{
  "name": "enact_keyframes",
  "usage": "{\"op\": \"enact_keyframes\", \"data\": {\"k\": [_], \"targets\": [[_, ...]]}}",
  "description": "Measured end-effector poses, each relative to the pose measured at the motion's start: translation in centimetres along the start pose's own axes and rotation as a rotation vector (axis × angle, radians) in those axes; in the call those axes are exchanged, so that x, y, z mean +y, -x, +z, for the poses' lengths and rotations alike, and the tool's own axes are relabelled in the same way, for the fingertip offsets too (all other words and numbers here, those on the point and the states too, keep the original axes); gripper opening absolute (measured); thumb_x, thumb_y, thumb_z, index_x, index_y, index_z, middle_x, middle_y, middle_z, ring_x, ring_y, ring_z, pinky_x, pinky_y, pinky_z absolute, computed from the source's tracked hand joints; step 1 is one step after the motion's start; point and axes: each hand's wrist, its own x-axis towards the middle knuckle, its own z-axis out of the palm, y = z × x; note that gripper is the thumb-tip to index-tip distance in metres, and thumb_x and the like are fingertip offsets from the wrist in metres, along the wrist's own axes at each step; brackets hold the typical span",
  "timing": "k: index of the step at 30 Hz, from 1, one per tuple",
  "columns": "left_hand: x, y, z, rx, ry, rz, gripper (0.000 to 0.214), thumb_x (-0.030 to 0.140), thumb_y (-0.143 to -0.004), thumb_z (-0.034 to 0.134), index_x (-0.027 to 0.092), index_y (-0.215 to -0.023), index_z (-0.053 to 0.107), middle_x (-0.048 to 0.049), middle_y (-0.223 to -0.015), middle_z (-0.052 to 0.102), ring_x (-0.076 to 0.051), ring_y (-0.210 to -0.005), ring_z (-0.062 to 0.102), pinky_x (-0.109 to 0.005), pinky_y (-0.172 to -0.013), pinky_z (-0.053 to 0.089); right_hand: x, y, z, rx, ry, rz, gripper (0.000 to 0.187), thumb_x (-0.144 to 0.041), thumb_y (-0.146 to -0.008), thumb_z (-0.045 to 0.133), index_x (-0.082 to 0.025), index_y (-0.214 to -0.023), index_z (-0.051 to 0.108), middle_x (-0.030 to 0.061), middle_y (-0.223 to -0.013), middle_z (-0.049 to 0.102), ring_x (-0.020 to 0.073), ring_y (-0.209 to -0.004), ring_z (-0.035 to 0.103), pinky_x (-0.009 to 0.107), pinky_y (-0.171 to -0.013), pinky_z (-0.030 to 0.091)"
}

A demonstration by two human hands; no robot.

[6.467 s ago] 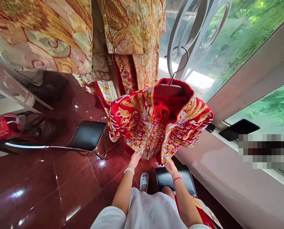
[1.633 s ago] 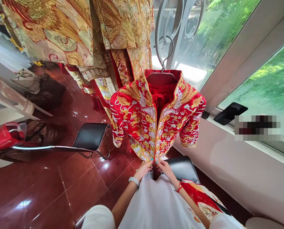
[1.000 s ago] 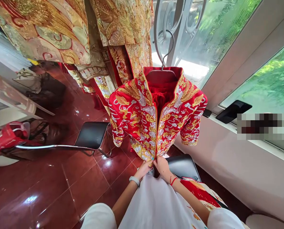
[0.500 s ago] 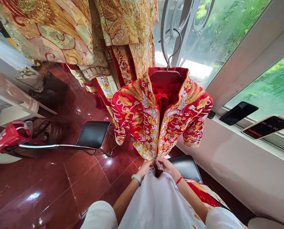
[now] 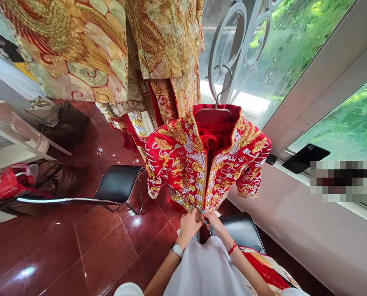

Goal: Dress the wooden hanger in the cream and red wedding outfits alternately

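Note:
A red jacket [image 5: 183, 164] with gold and silver embroidery hangs in front of me on a hanger [image 5: 217, 109], its front edges apart at the collar and meeting lower down. At the bottom of the front opening, my left hand [image 5: 189, 226] is closed on the left hem edge. My right hand [image 5: 213, 221], with turquoise nails and a red string at the wrist, pinches the other front edge right beside it. The fastening between my fingertips is too small and covered to make out.
Gold embroidered garments [image 5: 75, 53] hang at upper left. One black chair [image 5: 120, 183] stands left, another black chair [image 5: 237, 230] behind my right arm. A phone [image 5: 307, 158] leans on the window sill. A red bag [image 5: 12, 183] lies far left.
My view has tilted, so the jacket sits slightly lower in it. My left hand has turned over, its back now showing more, while both hands stay at the jacket's lower front.

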Motion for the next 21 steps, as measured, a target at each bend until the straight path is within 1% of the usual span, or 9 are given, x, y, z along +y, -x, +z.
{"op": "enact_keyframes", "data": {"k": [2,5,8,10,12,14,17,19,21], "targets": [[1.4,-0.7,-0.6,0.065,-0.128,0.088,0.028,0.019,-0.088,0.061,0.021,-0.117,0.063,-0.0092,-0.114,0.073,-0.026,-0.114,0.067,-0.036,-0.100,0.043,-0.2,0.3,0.5,0.008,-0.001,-0.002,0.029,-0.038,-0.065,0.061,-0.021,-0.050,0.043,-0.0083,-0.041,0.033,0.0035,-0.037,0.014,0.022,-0.041,0.006],[2.8,-1.9,-1.0,0.078,-0.168,0.106,0.029,0.008,-0.090,0.055,0.019,-0.114,0.065,-0.0104,-0.113,0.073,-0.023,-0.115,0.067,-0.034,-0.100,0.042,-1.7,1.2,0.9,-0.010,-0.023,-0.017,0.029,-0.038,-0.062,0.063,-0.022,-0.051,0.043,-0.0094,-0.041,0.029,0.0036,-0.038,0.012,0.022,-0.042,0.005],[3.3,-2.6,-1.1,0.096,-0.163,0.081,0.026,0.016,-0.099,0.045,0.017,-0.113,0.067,-0.0118,-0.110,0.074,-0.024,-0.107,0.070,-0.033,-0.093,0.045,-5.5,2.6,0.7,-0.043,-0.079,-0.085,0.032,-0.041,-0.062,0.065,-0.023,-0.053,0.040,-0.0102,-0.044,0.025,0.0043,-0.041,0.014,0.022,-0.042,0.010],[3.6,-2.7,-1.2,0.111,-0.158,0.061,0.032,0.022,-0.103,0.039,0.016,-0.115,0.067,-0.0127,-0.108,0.075,-0.024,-0.103,0.071,-0.033,-0.087,0.046,-8.8,3.7,0.4,-0.063,-0.128,-0.195,0.034,-0.044,-0.065,0.066,-0.022,-0.057,0.040,-0.0101,-0.047,0.027,0.0046,-0.044,0.016,0.022,-0.042,0.014],[4.1,-2.5,-1.4,0.121,-0.156,0.041,0.031,0.028,-0.103,0.041,0.016,-0.112,0.068,-0.0130,-0.105,0.075,-0.026,-0.100,0.072,-0.033,-0.082,0.047,-11.8,4.6,0.2,-0.082,-0.162,-0.331,0.035,-0.046,-0.068,0.067,-0.021,-0.061,0.044,-0.0098,-0.050,0.029,0.0043,-0.044,0.017,0.021,-0.042,0.016],[4.8,-2.2,-1.8,0.163,-0.126,0.018,0.028,0.036,-0.099,0.051,0.016,-0.108,0.068,-0.0116,-0.101,0.076,-0.026,-0.098,0.073,-0.032,-0.079,0.047,-13.3,5.2,0.6,-0.076,-0.182,-0.416,0.036,-0.048,-0.067,0.070,-0.021,-0.062,0.047,-0.0102,-0.048,0.030,0.0035,-0.042,0.016,0.022,-0.042,0.013],[6.2,-1.8,-3.3,0.323,-0.030,0.028,0.030,0.042,-0.093,0.060,0.018,-0.110,0.065,-0.0085,-0.100,0.075,-0.025,-0.095,0.073,-0.029,-0.074,0.047,-12.8,5.4,2.0,-0.037,-0.197,-0.427,0.041,-0.054,-0.061,0.071,-0.022,-0.058,0.045,-0.0113,-0.043,0.027,0.0029,-0.038,0.014,0.022,-0.040,0.008],[7.0,-2.0,-4.6,0.426,0.010,0.081,0.025,0.037,-0.096,0.055,0.020,-0.112,0.064,-0.0081,-0.102,0.075,-0.024,-0.095,0.072,-0.029,-0.073,0.047,-11.5,5.1,3.1,-0.013,-0.238,-0.462,0.045,-0.058,-0.059,0.071,-0.022,-0.058,0.044,-0.0109,-0.043,0.029,0.0028,-0.038,0.015,0.022,-0.040,0.009],[7.5,-2.5,-5.7,0.486,0.018,0.135,0.023,0.029,-0.099,0.050,0.020,-0.114,0.064,-0.0088,-0.103,0.075,-0.024,-0.094,0.072,-0.029,-0.074,0.047,-10.8,5.0,3.7,0.000,-0.307,-0.504,0.046,-0.059,-0.059,0.072,-0.022,-0.058,0.045,-0.0100,-0.045,0.032,0.0027,-0.038,0.016,0.022,-0.041,0.010]]}}
